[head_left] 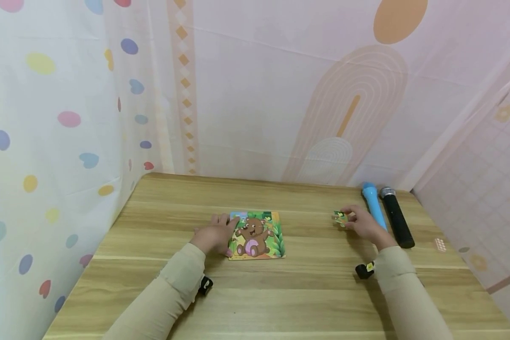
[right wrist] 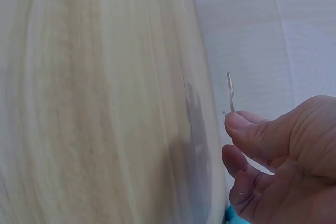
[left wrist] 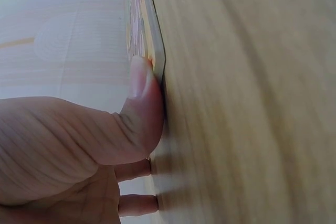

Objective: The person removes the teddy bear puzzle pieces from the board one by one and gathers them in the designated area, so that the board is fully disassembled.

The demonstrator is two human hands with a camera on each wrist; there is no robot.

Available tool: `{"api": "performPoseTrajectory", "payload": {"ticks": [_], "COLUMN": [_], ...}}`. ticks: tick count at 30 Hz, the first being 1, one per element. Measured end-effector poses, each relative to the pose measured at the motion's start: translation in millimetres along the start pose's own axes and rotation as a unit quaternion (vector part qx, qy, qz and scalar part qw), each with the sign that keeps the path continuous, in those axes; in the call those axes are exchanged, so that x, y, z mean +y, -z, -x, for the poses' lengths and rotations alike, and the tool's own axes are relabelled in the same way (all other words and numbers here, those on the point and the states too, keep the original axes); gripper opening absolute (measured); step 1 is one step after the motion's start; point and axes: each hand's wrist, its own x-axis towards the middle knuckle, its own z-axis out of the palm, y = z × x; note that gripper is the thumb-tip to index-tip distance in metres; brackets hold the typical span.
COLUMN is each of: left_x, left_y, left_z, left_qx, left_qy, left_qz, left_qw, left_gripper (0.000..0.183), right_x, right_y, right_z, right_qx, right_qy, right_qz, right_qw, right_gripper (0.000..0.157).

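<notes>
Behind & left of everything hangs pale cloth [head_left: 246, 94] w/ coloured dots, hearts, diamonds & pinkish arches. Next in size, the desk [head_left: 280, 297], light wood grain, running back to the cloth. Beige sleeves [head_left: 408, 288] reach in over it.

L of ctr, flat on the desk, lies the puzzle [head_left: 255, 241]: thin, approx. square, rounded corners; cartoon brown bear, mouth open, arms out, lilac belly & soles, seated amid green leaves on yellow/green bkgd.

L hand [head_left: 214, 234] rests at its left edge, fingers spread & fairly straight, thumb against the near-left corner. R hand [head_left: 363, 224], raised off desk well right of the puzzle, has fingers narrowed in a pinch on the puzzle pc, named below.

Just beyond R hand: black mic [head_left: 399, 222] w/ silvery head, beside it blue mic [head_left: 373, 203], lower end partly hidden by the hand. Black wrist cam [head_left: 361, 272] at R wrist carries a yellow label [head_left: 370, 267], print too small to read. Puzzle pc [head_left: 339, 217]: thin, green & yellow, btwn R thumb & fingers. Smallest: pink item [head_left: 440, 244] w/ pale dots, far right.
</notes>
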Motion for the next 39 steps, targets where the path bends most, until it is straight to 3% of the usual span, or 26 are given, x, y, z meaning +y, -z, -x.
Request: {"api": "performPoseTrajectory", "payload": {"ticks": [14, 23, 32, 39], "left_x": [-1.3, 1.7, -0.8, -2.4], "left_y": [-1.9, 0.8, -0.5, -3.3], "left_z": [-0.5, 1.9, 1.4, 0.7], "left_qx": [-0.001, 0.002, 0.006, 0.006], "left_qy": [-0.002, -0.008, -0.012, -0.007], "left_qz": [0.001, -0.005, -0.005, 0.000], "left_qw": [1.0000, 1.0000, 0.9999, 1.0000], "left_gripper": [0.101, 0.100, 0.102, 0.102], "right_x": [6.9, 12.0, 7.2, -11.5], "right_y": [6.8, 3.9, 4.4, 7.3], "right_z": [1.2, -3.3, -2.6, -3.8], "right_qx": [-0.015, 0.001, -0.001, 0.015], "right_qy": [-0.022, 0.035, 0.017, -0.002], "right_qz": [0.046, 0.121, 0.128, 0.104], "right_qw": [0.999, 0.992, 0.992, 0.994], "right_gripper": [0.039, 0.037, 0.043, 0.043]}}
